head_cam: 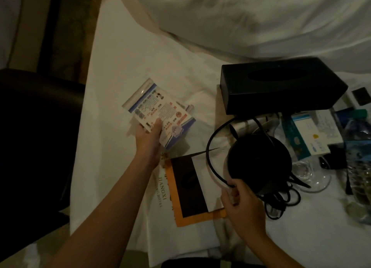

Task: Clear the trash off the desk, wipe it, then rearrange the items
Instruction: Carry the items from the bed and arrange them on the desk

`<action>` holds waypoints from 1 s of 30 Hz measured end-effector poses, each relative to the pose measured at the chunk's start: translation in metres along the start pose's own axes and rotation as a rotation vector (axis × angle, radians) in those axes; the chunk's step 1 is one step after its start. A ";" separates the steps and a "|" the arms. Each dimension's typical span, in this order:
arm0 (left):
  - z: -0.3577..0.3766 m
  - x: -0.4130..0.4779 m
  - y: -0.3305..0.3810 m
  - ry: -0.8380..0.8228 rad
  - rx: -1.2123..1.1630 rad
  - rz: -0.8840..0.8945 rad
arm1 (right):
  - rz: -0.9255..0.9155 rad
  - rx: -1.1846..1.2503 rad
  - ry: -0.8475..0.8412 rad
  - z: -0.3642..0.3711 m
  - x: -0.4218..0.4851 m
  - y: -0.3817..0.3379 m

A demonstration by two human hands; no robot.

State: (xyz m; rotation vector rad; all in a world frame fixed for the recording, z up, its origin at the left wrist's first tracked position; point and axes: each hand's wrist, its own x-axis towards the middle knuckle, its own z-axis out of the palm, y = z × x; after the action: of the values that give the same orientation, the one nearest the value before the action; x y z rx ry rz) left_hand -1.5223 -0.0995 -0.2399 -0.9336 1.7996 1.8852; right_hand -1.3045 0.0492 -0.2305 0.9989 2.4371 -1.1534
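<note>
Leaflet (160,111) in clear plastic is held over the white bed sheet (120,66), pinched at its near edge by the left grip (147,141). The right grip (241,199) closes around a black cord (209,147) looping beside a round black appliance (259,159), near a black tissue box (281,85).

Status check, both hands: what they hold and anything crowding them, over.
Left grip holds printed card in clear holder. Right grip pinches black cord. Crowding alongside: black kettle, glass.
</note>
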 end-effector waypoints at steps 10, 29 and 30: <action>-0.048 -0.079 -0.088 -0.201 0.253 -0.030 | 0.361 0.338 0.621 -0.021 0.005 0.018; -0.028 -0.085 -0.095 -0.259 0.099 -0.254 | 0.452 0.705 0.275 -0.032 0.018 0.034; -0.027 -0.084 -0.096 -0.254 0.095 -0.254 | 0.459 0.738 0.263 -0.032 0.017 0.037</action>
State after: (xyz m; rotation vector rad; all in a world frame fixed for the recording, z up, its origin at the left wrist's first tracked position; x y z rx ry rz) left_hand -1.3925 -0.1005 -0.2518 -0.8058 1.5290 1.6630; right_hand -1.2902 0.0980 -0.2392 1.8907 1.7648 -1.8601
